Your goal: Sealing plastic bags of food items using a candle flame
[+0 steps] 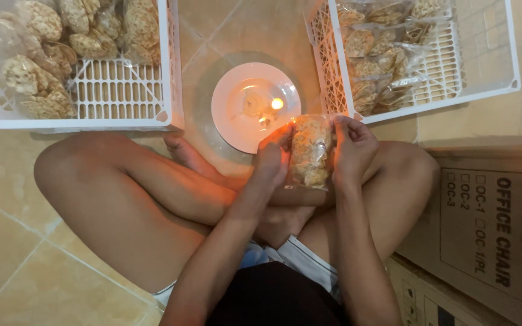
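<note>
We read home floor used for small-scale snack packing: beige tiled floor point(43, 284), white plastic crates point(116, 90) of bagged crackers at 11 and 1 o'clock, cardboard box point(484, 235) at 4 o'clock.

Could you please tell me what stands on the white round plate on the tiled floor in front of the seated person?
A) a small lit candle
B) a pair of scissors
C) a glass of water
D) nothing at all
A: a small flame burns over a low candle stub on the white round plate, just beyond the clear plastic bag of crackers held by the left hand and right hand.
</note>
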